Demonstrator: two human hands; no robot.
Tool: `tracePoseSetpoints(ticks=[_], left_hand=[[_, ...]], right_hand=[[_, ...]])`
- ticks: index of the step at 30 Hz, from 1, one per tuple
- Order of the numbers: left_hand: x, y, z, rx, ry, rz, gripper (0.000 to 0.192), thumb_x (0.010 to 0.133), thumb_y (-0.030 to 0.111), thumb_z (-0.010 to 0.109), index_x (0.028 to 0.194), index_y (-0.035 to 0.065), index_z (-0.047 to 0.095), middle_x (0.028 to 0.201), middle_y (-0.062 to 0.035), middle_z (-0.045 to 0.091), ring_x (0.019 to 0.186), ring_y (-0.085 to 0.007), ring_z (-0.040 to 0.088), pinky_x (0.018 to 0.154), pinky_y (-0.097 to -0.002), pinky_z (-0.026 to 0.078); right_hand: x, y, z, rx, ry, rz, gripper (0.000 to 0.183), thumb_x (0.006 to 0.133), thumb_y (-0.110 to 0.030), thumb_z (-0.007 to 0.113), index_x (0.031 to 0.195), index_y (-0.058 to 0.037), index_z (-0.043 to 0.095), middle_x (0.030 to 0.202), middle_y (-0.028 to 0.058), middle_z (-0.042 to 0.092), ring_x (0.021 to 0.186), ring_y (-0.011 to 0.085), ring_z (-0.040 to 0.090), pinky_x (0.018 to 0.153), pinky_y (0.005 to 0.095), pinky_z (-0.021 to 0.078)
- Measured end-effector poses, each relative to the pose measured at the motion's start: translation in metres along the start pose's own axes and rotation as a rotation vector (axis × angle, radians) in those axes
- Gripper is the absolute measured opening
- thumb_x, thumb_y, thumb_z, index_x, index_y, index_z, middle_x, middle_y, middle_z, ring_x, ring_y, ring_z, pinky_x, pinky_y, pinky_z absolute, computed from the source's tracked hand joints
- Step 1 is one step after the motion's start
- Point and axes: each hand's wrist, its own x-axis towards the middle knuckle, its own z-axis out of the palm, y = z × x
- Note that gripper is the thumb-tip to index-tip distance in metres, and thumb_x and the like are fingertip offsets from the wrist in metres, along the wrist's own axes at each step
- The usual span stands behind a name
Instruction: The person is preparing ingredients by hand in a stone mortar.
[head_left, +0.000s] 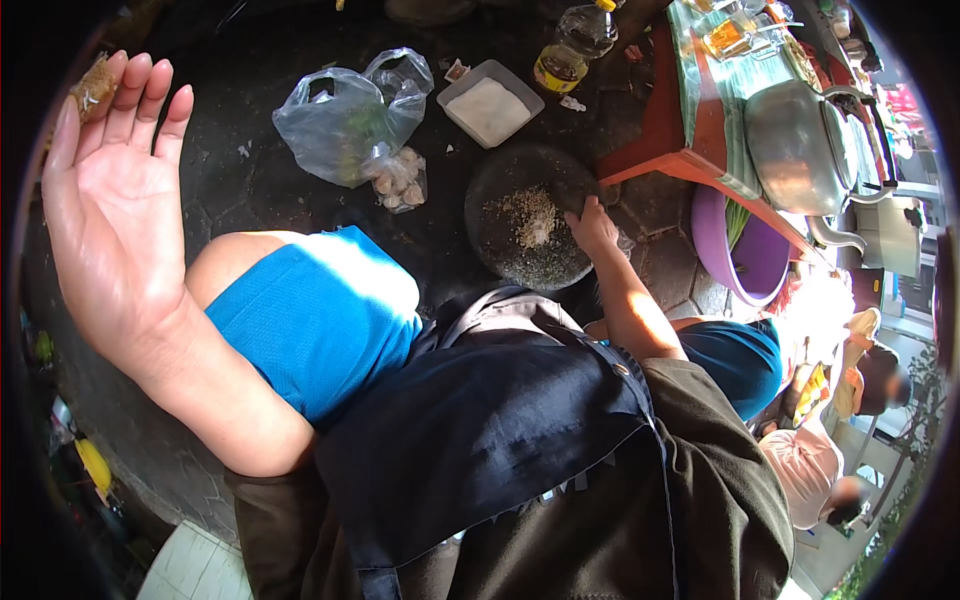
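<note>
My left hand (124, 187) is raised at the far left, palm showing. Between its thumb and fingertips is a rough brown lump (96, 88), partly cut off by the picture's dark rim. My right hand (595, 231) is at the right edge of a round, dark stone mortar (491, 247) on the floor. Something dark lies at its fingertips; whether that is a pestle or the mortar's own rim is unclear. In the mortar is a coarse tan crushed mixture (525, 214) with a whitish heap, and greenish bits lie towards the near side.
Beyond the mortar stand a square tub of white powder (491, 112), a plastic bag (337, 127), a small bag of nuts or bulbs (400, 180) and an oil bottle (570, 49). At right, a metal kettle (795, 146) tops a red-legged table (660, 146) near a purple basin (739, 247). Two people sit farther right.
</note>
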Motion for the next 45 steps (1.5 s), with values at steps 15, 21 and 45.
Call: tracePoseSetpoints(ticks=[15, 21, 45], left_hand=[[0.002, 0.000, 0.005, 0.005, 0.003, -0.022, 0.037, 0.095, 0.025, 0.040, 0.118, -0.0039, 0.047, 0.117, -0.0203, 0.047, 0.118, -0.0282, 0.044, 0.107, -0.0413, 0.030], [0.004, -0.002, 0.009, -0.033, -0.007, -0.040, 0.037, 0.096, 0.025, 0.040, 0.118, -0.0041, 0.046, 0.117, -0.0203, 0.047, 0.118, -0.0282, 0.044, 0.107, -0.0415, 0.030], [-0.001, 0.002, 0.010, 0.044, 0.039, 0.005, 0.037, 0.096, 0.024, 0.041, 0.118, -0.0054, 0.046, 0.116, -0.0214, 0.046, 0.118, -0.0297, 0.043, 0.107, -0.0431, 0.029]], right_hand=[[0.025, -0.020, -0.012, 0.058, 0.033, 0.036, 0.054, 0.082, -0.034, 0.056, 0.127, -0.0114, 0.036, 0.104, 0.0220, 0.060, 0.102, 0.0359, 0.058, 0.080, 0.0466, 0.0484], [0.046, -0.011, -0.008, -0.048, -0.025, -0.039, 0.055, 0.081, -0.035, 0.056, 0.127, -0.0134, 0.036, 0.104, 0.0222, 0.060, 0.100, 0.0368, 0.058, 0.081, 0.0471, 0.0477], [0.019, -0.020, 0.013, -0.073, -0.053, 0.026, 0.062, 0.084, -0.034, 0.055, 0.135, -0.0138, 0.026, 0.106, 0.0243, 0.058, 0.092, 0.0351, 0.062, 0.074, 0.0445, 0.0519]])
